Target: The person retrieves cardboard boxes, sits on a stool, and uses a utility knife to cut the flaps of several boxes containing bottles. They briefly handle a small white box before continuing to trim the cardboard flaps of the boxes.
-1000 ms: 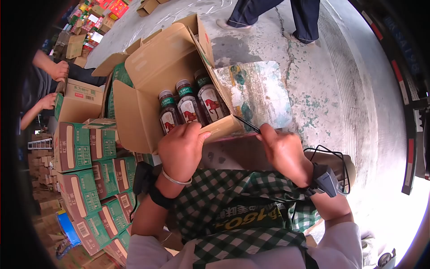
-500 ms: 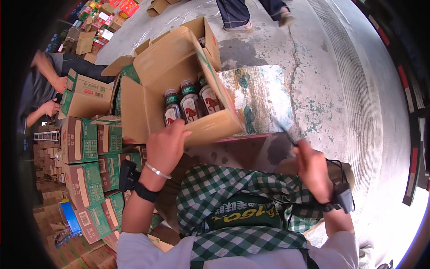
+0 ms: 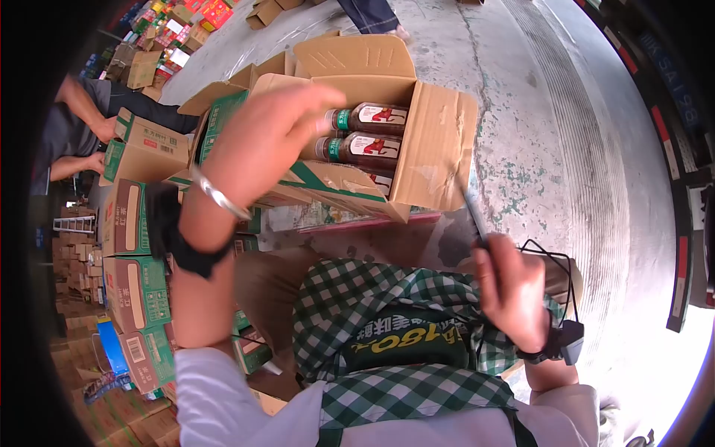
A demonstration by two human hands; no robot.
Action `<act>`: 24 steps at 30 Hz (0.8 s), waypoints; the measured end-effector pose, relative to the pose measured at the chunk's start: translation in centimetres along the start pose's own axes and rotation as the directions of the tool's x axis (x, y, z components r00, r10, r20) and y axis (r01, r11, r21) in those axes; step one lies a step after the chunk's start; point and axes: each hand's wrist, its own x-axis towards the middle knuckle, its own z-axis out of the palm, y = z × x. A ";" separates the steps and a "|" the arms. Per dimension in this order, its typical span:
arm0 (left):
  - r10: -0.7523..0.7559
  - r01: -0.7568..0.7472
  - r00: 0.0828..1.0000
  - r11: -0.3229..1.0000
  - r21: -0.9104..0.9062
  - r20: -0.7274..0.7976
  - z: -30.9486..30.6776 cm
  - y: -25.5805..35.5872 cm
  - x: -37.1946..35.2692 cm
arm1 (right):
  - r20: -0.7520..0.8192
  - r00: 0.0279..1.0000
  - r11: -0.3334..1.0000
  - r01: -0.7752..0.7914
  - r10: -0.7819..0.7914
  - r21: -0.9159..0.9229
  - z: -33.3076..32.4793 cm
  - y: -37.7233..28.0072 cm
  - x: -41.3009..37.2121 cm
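An opened cardboard box stands before me, flaps folded out. Inside it, dark drink bottles lie with caps to the left; their white labels carry a red horse picture. Over the box's left side is my left hand, fingers stretched out close to the bottle caps and hiding part of the box. A knife is gripped in my right hand, its thin blade slanting up to the box's lower right flap. The blade tip overlaps that flap in this view.
Stacked red tea cartons rise at the left. Beyond them a person's hands hold another carton. Another person's leg shows at the top. Mixed goods are piled at the far left.
The box has turned, so the bottles now lie sideways and its flap faces right. My left hand has moved up from its near edge to the left side. The walking person moved left.
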 end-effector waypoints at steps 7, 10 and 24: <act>0.118 0.000 0.900 0.963 -0.271 0.419 5.7 -3.4 -4.9 | 0.101 0.989 0.990 0.116 -0.107 -0.086 4.2 -2.1 -0.8; 0.084 -0.006 0.941 0.972 -0.233 0.327 6.9 -3.5 -4.8 | 0.125 0.989 0.983 0.100 -0.081 -0.155 5.1 -2.1 -0.7; 0.162 -0.161 0.979 0.987 -0.018 0.127 10.1 -3.8 -4.7 | 0.144 0.988 0.958 0.098 -0.061 -0.271 7.1 -1.9 -0.8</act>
